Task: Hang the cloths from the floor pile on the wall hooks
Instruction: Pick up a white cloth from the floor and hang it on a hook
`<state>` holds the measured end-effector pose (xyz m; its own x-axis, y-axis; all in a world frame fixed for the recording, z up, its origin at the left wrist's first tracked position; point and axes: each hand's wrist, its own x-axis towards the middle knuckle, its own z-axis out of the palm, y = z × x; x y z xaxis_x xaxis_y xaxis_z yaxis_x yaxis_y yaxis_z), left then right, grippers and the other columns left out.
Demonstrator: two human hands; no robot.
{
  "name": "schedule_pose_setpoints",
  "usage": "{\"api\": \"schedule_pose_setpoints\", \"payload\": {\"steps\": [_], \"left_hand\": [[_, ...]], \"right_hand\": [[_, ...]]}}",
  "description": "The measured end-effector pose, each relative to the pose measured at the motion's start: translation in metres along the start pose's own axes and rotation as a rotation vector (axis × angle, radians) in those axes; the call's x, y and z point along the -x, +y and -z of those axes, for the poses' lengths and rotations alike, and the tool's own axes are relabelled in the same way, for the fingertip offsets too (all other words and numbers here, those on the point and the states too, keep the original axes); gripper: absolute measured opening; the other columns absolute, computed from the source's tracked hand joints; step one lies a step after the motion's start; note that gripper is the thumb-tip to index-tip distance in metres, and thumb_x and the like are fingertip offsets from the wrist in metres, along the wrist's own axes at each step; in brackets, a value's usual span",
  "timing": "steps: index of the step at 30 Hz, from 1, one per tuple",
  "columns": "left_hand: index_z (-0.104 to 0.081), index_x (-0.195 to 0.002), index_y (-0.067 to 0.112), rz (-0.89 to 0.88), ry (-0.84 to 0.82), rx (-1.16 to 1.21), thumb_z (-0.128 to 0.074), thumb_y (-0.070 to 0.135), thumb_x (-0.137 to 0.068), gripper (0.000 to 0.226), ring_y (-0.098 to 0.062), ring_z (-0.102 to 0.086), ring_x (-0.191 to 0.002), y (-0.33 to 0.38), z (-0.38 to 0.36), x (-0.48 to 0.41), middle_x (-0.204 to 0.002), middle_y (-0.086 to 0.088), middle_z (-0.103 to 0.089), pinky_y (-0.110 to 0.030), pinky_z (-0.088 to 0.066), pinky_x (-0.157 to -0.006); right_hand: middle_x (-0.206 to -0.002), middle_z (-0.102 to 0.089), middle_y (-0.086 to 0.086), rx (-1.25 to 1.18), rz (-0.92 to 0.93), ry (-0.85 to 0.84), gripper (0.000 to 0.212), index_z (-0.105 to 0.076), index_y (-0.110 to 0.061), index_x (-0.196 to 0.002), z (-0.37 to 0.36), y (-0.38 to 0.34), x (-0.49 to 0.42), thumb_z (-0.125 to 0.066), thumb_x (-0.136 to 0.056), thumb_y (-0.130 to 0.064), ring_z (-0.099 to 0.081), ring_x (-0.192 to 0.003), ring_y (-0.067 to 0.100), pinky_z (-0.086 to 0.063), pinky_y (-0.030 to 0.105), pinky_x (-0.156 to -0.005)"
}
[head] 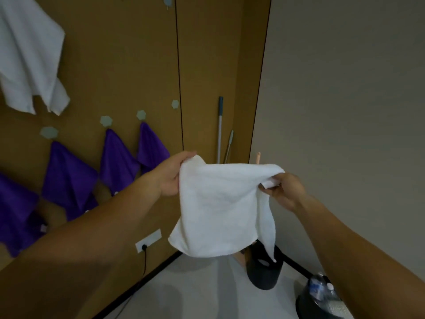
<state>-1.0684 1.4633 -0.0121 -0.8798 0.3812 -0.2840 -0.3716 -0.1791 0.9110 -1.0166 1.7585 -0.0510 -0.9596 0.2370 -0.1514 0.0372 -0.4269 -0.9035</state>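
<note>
Up in the air in front of the room corner: one small white terry cloth (220, 203), spread between both hands. The left hand (171, 178) grips one top corner, fingers curled over the edge. The right hand (281, 191) pinches the opposite top corner between thumb and fingers. The hands are apart and the top edge sags slightly between them. The rest hangs free, with one long corner trailing down on the right side.

Handling, as I judge it: light, limp, thick looped pile, grippy rather than slick, nothing to break. It collapses wherever it is unsupported, so it won't hold a shape to aim at a peg. The best hold looks like a single corner bunched tight, giving a small point of fabric to slip over a hook. It may have a hanging loop, but I can't make one out.

On the brown panelled wall (115, 65) to the left is a row of pale hexagonal wall hooks (141, 114). The purple cloths (69, 176) hang from them by their corners. The rightmost hexagonal hook (175, 104) is bare and is the one nearest the left hand. A larger white towel (30, 54) hangs higher up. The floor pile is not in view.
</note>
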Motion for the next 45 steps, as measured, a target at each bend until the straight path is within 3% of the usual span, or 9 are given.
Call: {"api": "schedule_pose_setpoints", "payload": {"steps": [5, 10, 12, 16, 21, 26, 33, 38, 45], "left_hand": [[-0.055, -0.123, -0.001, -0.062, 0.192, 0.088, -0.052, 0.010, -0.087, 0.038, -0.028, -0.068, -0.088, -0.007, 0.011, 0.002, -0.102, -0.018, -0.069, -0.039, -0.054, -0.073], [-0.063, -0.105, 0.000, 0.036, 0.128, 0.062, -0.048, 0.013, -0.057, 0.051, -0.030, -0.067, -0.084, 0.001, 0.017, 0.022, -0.100, -0.015, -0.066, -0.036, -0.057, -0.069], [-0.063, -0.113, 0.002, 0.071, 0.112, -0.005, -0.054, 0.012, -0.053, 0.062, -0.031, -0.064, -0.090, -0.002, 0.019, 0.025, -0.105, -0.015, -0.065, -0.038, -0.056, -0.074], [-0.058, -0.098, 0.002, 0.039, 0.197, -0.045, -0.058, 0.012, -0.079, 0.022, -0.030, -0.063, -0.082, -0.010, 0.015, 0.024, -0.097, -0.017, -0.062, -0.039, -0.051, -0.079], [-0.061, -0.104, -0.002, -0.136, 0.359, 0.012, -0.055, 0.002, -0.078, 0.027, -0.033, -0.060, -0.089, -0.006, 0.021, 0.024, -0.104, -0.020, -0.060, -0.042, -0.051, -0.083], [-0.062, -0.102, 0.003, -0.274, 0.523, -0.026, -0.056, -0.004, -0.075, 0.028, -0.037, -0.059, -0.107, 0.000, 0.035, 0.027, -0.116, -0.022, -0.061, -0.050, -0.048, -0.096], [-0.057, -0.121, 0.017, -0.438, 0.597, -0.152, -0.050, 0.000, -0.086, 0.039, -0.024, -0.057, -0.102, -0.001, 0.072, 0.037, -0.122, -0.009, -0.056, -0.028, -0.050, -0.070], [-0.063, -0.112, 0.016, -0.427, 0.644, -0.417, -0.049, 0.005, -0.090, 0.028, -0.027, -0.057, -0.107, -0.005, 0.096, 0.048, -0.126, -0.014, -0.059, -0.039, -0.048, -0.089], [-0.066, -0.110, 0.006, -0.350, 0.661, -0.235, -0.050, 0.001, -0.092, 0.025, -0.025, -0.058, -0.097, -0.004, 0.126, 0.056, -0.120, -0.017, -0.062, -0.030, -0.052, -0.068]], "right_hand": [[-0.120, -0.055, 0.015, -0.304, 0.006, -0.005, 0.040, -0.050, -0.004, -0.124, -0.001, -0.004, -0.001, -0.052, -0.085, 0.004, -0.061, -0.103, 0.034, -0.055, 0.048, -0.084], [-0.089, -0.063, 0.009, -0.640, 0.042, -0.095, 0.018, -0.055, -0.008, -0.068, 0.002, -0.009, 0.006, -0.046, -0.082, -0.005, -0.066, -0.103, 0.028, -0.054, 0.042, -0.087], [-0.085, -0.061, 0.008, -0.464, 0.034, 0.039, 0.021, -0.061, -0.008, -0.083, -0.001, -0.010, 0.005, -0.045, -0.095, -0.013, -0.065, -0.091, 0.023, -0.058, 0.034, -0.075], [-0.134, -0.049, 0.019, -0.085, -0.172, 0.203, 0.041, -0.040, 0.006, -0.139, -0.012, 0.008, -0.009, -0.028, -0.105, -0.013, -0.057, -0.105, 0.033, -0.044, 0.032, -0.099], [-0.105, -0.062, 0.020, 0.288, -0.385, 0.077, 0.027, -0.053, 0.008, -0.121, 0.004, 0.041, 0.012, -0.040, -0.099, 0.000, -0.059, -0.081, 0.031, -0.057, 0.038, -0.057], [-0.097, -0.073, 0.019, 0.598, -0.469, -0.129, 0.026, -0.067, 0.004, -0.109, 0.010, 0.057, 0.018, -0.061, -0.090, -0.012, -0.068, -0.084, 0.034, -0.054, 0.044, -0.078], [-0.112, -0.071, 0.009, 1.250, -0.573, -0.476, 0.029, -0.074, -0.016, -0.103, -0.020, 0.074, 0.029, -0.071, -0.079, -0.033, -0.065, -0.108, 0.029, -0.049, 0.045, -0.099], [-0.108, -0.068, 0.023, 0.857, -0.365, -0.143, 0.015, -0.069, 0.002, -0.095, -0.038, 0.066, 0.019, -0.060, -0.087, -0.008, -0.068, -0.090, 0.032, -0.055, 0.049, -0.089], [-0.082, -0.069, 0.010, 0.151, -0.134, -0.035, 0.006, -0.056, -0.001, -0.097, -0.048, 0.023, 0.021, -0.057, -0.091, -0.003, -0.069, -0.067, 0.024, -0.056, 0.033, -0.052]]}}
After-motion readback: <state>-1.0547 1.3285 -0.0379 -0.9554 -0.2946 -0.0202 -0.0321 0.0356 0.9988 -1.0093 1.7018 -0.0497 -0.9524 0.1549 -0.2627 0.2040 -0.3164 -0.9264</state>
